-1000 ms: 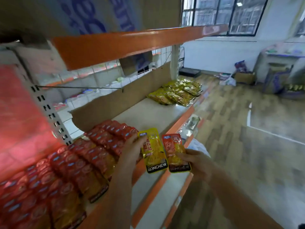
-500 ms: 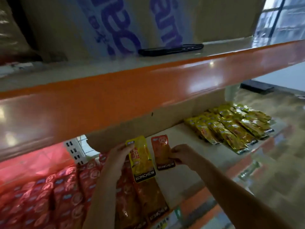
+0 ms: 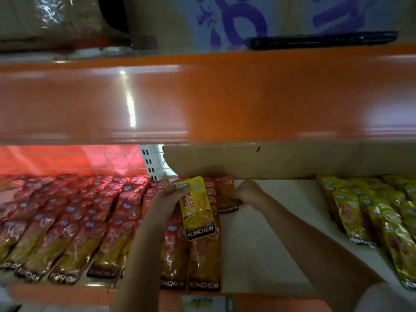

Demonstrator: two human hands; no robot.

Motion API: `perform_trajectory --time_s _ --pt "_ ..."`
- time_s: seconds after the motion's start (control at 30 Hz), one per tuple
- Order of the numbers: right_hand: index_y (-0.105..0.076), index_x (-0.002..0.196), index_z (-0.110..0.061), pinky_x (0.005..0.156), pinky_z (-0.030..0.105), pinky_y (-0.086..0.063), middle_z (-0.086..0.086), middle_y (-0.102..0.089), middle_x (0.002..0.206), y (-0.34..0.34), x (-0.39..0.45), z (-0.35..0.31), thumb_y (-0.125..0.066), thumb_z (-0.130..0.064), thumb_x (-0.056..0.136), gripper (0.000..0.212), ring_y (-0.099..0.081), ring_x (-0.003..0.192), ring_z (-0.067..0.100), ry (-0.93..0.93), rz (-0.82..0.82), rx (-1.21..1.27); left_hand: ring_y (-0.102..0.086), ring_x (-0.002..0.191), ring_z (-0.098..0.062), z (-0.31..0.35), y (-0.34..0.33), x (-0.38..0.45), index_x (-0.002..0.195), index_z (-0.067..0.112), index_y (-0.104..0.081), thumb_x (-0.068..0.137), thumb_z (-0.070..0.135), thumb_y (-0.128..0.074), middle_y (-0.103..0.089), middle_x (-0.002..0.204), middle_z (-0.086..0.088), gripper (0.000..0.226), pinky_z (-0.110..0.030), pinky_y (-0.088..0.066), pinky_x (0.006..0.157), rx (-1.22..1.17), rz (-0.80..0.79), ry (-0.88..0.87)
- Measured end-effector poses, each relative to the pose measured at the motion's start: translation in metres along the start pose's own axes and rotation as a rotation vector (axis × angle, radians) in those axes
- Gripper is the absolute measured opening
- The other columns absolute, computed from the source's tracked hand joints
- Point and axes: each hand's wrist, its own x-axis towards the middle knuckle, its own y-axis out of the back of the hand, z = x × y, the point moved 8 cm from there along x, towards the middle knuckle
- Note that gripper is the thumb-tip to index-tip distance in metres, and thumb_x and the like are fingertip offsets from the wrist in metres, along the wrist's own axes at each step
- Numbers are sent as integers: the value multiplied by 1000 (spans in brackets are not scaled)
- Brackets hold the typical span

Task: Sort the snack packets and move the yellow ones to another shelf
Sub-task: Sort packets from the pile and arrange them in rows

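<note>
Now left hand (image 3: 167,198) pinches the yellow packet (image 3: 197,208) (upright), right hand (image 3: 247,192) grips a red packet (image 3: 226,194).

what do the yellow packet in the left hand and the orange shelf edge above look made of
Yellow snack packet: thin glossy plastic or foil film, judging by its sheen and slight crinkles. Orange shelf edge: probably painted metal with a smooth gloss finish, since it shows sharp light reflections. Neither is certain.

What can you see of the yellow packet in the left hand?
The yellow packet is a glossy flat pouch with a blue tag at the top, red characters mid-face and a black KONCHEW band at the bottom. It hangs upright, slightly tilted, above the red packets. The left hand pinches its upper left edge.
</note>
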Motion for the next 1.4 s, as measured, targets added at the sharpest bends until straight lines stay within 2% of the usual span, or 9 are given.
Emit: perform_trajectory --time_s 0.17,0.27,0.33,0.43,0.6,0.9,1.03,1.13,1.4 --pt "-41 53 -18 47 22 -32 0 -44 57 4 -7 -17 -61 -34 88 44 -44 53 13 153 34 -211 -69 87 -24 2 -5 -7 84 16 -73 88 17 -64 -74 91 -7 10 -37 -53 81 2 7 8" --pt "-55 71 -11 62 28 -39 12 -63 83 7 -9 -21 -59 -47 87 40 -60 84 26 180 63 -372 -69 89 -21 8 -15 -6 89 17 -73 89 24 -63 -75 93 -3 12 -35 -52 80 71 -51 -8" --pt "-64 101 -6 74 32 -43 15 -64 108 9 -12 -21 -55 -45 90 41 -60 102 31 172 84 -462 -69 86 -18 14 -26 -3 90 17 -72 91 25 -61 -75 90 0 14 -32 -52 77 102 -88 -24" --pt "-64 100 -12 79 32 -45 13 -62 117 17 -17 -15 -49 -35 95 28 -58 106 29 226 86 -485 -68 79 -13 19 -55 -1 85 18 -70 93 20 -58 -73 83 3 14 -31 -54 74 89 -154 -28" --pt "-55 125 -14 95 34 -42 5 -54 131 70 -50 16 -55 -29 92 36 -46 123 24 350 173 -498 -64 72 -17 5 -125 -3 85 15 -65 93 14 -57 -67 83 -5 12 -27 -55 57 55 -285 70" --pt "-52 131 -12 96 34 -39 13 -51 133 180 -115 123 -58 -23 90 43 -46 123 29 123 374 -538 -64 47 -7 -29 -271 -40 79 10 -58 95 9 -52 -63 74 -7 17 -20 -54 48 155 -587 133" --pt "-52 132 -11 98 34 -38 12 -50 135 213 -137 160 -58 -19 90 43 -46 125 28 78 450 -525 -64 58 -15 -38 -322 -53 85 9 -61 94 9 -54 -63 75 -9 11 -22 -55 48 223 -677 127" --pt "-52 130 -10 98 38 -41 14 -52 132 230 -144 179 -59 -18 89 43 -48 123 30 74 468 -527 -62 63 -18 -41 -345 -50 89 7 -62 93 8 -56 -63 75 -9 7 -24 -55 47 292 -678 77" --pt "-51 132 -14 96 31 -35 9 -51 135 248 -140 199 -56 -21 93 41 -43 125 28 106 497 -539 -70 78 -30 -39 -359 -36 82 8 -65 93 22 -58 -70 86 -13 18 -40 -57 76 632 -552 -193"
